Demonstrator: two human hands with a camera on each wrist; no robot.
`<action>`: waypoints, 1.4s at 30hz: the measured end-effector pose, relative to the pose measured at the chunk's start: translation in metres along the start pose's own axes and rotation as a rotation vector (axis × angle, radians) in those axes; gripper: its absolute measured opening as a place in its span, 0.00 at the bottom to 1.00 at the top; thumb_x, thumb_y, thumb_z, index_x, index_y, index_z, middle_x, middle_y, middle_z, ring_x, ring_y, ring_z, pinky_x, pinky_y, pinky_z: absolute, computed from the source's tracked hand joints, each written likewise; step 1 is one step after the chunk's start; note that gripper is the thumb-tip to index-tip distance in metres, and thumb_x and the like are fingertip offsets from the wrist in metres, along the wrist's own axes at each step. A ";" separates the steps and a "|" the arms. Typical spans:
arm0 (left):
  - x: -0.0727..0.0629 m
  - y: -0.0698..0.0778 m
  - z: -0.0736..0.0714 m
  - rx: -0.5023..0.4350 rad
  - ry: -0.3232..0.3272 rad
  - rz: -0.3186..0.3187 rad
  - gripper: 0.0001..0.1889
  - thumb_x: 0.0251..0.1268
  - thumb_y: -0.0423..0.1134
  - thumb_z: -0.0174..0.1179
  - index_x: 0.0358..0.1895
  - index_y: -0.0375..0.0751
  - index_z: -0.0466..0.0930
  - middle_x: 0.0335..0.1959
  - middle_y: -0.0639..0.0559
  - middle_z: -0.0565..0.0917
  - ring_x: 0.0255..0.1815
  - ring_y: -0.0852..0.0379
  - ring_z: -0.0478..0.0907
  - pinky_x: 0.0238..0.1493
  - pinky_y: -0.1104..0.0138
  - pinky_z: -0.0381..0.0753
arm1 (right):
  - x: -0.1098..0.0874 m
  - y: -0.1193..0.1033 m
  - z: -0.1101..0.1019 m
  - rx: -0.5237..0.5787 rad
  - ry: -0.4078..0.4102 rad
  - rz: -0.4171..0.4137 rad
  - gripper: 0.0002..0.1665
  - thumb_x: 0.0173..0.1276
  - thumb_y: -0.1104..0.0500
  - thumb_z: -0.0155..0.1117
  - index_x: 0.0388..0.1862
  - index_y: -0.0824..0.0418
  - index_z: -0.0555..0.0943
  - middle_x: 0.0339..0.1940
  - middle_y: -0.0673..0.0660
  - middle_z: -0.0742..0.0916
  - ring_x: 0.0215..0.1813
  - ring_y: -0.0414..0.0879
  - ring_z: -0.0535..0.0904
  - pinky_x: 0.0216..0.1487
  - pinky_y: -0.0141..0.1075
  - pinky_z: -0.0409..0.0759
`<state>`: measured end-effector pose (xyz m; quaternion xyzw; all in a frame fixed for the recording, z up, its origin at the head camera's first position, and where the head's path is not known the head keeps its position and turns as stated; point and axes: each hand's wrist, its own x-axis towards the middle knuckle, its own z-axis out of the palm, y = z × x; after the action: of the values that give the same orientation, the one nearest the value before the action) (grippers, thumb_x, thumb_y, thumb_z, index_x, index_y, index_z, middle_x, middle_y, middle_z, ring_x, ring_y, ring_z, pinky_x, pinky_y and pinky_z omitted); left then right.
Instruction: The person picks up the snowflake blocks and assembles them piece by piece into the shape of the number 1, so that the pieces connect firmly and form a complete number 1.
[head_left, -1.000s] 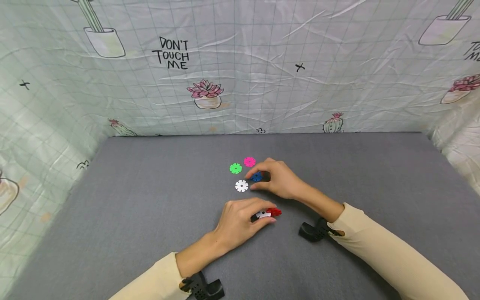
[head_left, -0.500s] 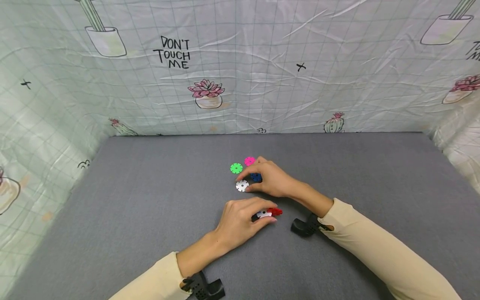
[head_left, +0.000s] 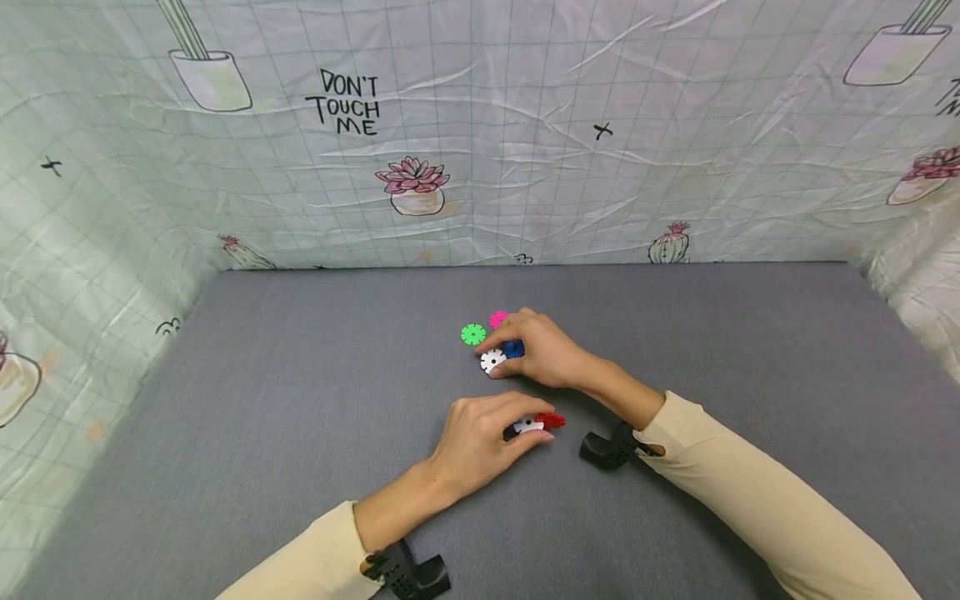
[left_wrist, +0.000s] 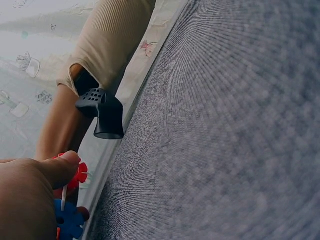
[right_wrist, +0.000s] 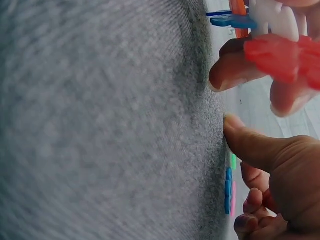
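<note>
My left hand [head_left: 480, 437] grips a cluster of notched plastic discs joined together. White [head_left: 528, 423] and red discs [head_left: 551, 420] of it show in the head view; a blue disc [left_wrist: 70, 220] appears in the left wrist view, and an orange piece [right_wrist: 240, 10] in the right wrist view. Farther back, my right hand [head_left: 551, 354] pinches a loose white notched disc [head_left: 492, 360] at its edge between thumb and index finger. A loose blue disc [head_left: 513, 348] lies partly hidden under that hand. Just beyond the fingers are a green disc [head_left: 473, 334] and a partly covered pink disc [head_left: 498, 319].
A grey cloth-covered table [head_left: 300, 375] spreads around both hands. Behind and at the sides hangs a pale curtain [head_left: 487, 167] printed with potted plants. Black wrist cameras [head_left: 609, 450] sit under both forearms.
My right hand has moved left from over the blue disc to the white one. The white disc has shifted slightly right and away from me. My left hand has stayed in place.
</note>
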<state>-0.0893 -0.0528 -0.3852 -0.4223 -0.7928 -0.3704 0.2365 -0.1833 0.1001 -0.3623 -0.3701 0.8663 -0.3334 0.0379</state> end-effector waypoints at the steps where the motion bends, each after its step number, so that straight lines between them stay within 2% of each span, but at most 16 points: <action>1: 0.000 0.000 0.000 0.001 0.002 0.000 0.13 0.51 0.42 0.72 0.41 0.47 0.84 0.31 0.59 0.84 0.23 0.70 0.75 0.24 0.81 0.68 | 0.000 0.000 0.000 0.005 0.007 -0.005 0.16 0.53 0.56 0.77 0.43 0.52 0.88 0.41 0.45 0.85 0.42 0.47 0.71 0.44 0.40 0.69; 8: 0.001 0.000 0.001 0.001 0.016 0.001 0.13 0.50 0.41 0.73 0.40 0.47 0.85 0.31 0.60 0.84 0.25 0.71 0.76 0.25 0.81 0.69 | -0.004 -0.001 -0.008 0.063 0.050 -0.022 0.11 0.55 0.61 0.75 0.39 0.53 0.88 0.36 0.44 0.87 0.33 0.40 0.77 0.37 0.35 0.73; 11: 0.001 0.000 0.002 -0.001 0.016 -0.020 0.13 0.50 0.41 0.73 0.41 0.47 0.85 0.33 0.60 0.85 0.29 0.70 0.78 0.28 0.79 0.73 | -0.009 -0.003 -0.014 0.088 0.074 0.033 0.10 0.58 0.61 0.72 0.40 0.55 0.88 0.33 0.44 0.87 0.28 0.39 0.77 0.31 0.34 0.75; 16: 0.000 -0.001 0.001 0.014 0.032 -0.051 0.12 0.51 0.40 0.73 0.40 0.47 0.85 0.34 0.60 0.85 0.36 0.68 0.81 0.34 0.75 0.77 | -0.019 -0.005 -0.024 0.138 0.115 0.146 0.11 0.61 0.60 0.70 0.44 0.55 0.87 0.28 0.44 0.86 0.27 0.41 0.80 0.28 0.34 0.75; 20: 0.000 -0.002 0.001 0.028 0.052 -0.066 0.12 0.50 0.39 0.74 0.39 0.47 0.85 0.34 0.60 0.85 0.34 0.67 0.82 0.30 0.76 0.76 | -0.031 -0.006 -0.028 0.199 0.137 0.201 0.11 0.62 0.60 0.70 0.45 0.54 0.86 0.26 0.46 0.86 0.26 0.45 0.82 0.24 0.34 0.75; 26: -0.001 -0.001 0.001 0.055 0.072 -0.120 0.09 0.53 0.39 0.72 0.38 0.49 0.85 0.32 0.61 0.85 0.28 0.67 0.80 0.24 0.76 0.72 | -0.052 -0.009 -0.032 0.324 0.150 0.287 0.12 0.62 0.58 0.70 0.45 0.56 0.86 0.25 0.51 0.86 0.28 0.48 0.84 0.29 0.39 0.80; 31: -0.001 -0.001 0.001 0.072 0.087 -0.152 0.08 0.53 0.38 0.71 0.37 0.50 0.85 0.32 0.62 0.85 0.26 0.68 0.78 0.21 0.76 0.70 | -0.068 -0.009 -0.033 0.376 0.146 0.341 0.13 0.62 0.56 0.70 0.45 0.58 0.85 0.23 0.55 0.86 0.26 0.51 0.83 0.30 0.40 0.80; 37: -0.001 0.000 0.000 0.088 0.079 -0.145 0.08 0.52 0.37 0.71 0.36 0.49 0.85 0.30 0.61 0.85 0.27 0.66 0.79 0.24 0.74 0.73 | -0.085 -0.012 -0.029 0.422 0.124 0.382 0.18 0.62 0.51 0.69 0.48 0.59 0.83 0.21 0.55 0.84 0.25 0.52 0.82 0.27 0.38 0.78; 42: -0.001 -0.001 0.000 0.107 0.085 -0.156 0.07 0.52 0.37 0.71 0.36 0.49 0.85 0.31 0.61 0.85 0.28 0.65 0.80 0.26 0.71 0.75 | -0.095 -0.014 -0.024 0.492 0.123 0.408 0.18 0.63 0.52 0.69 0.49 0.59 0.82 0.23 0.58 0.85 0.26 0.53 0.82 0.28 0.38 0.78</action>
<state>-0.0892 -0.0542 -0.3861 -0.3300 -0.8312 -0.3624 0.2625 -0.1134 0.1694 -0.3521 -0.1480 0.8166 -0.5402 0.1399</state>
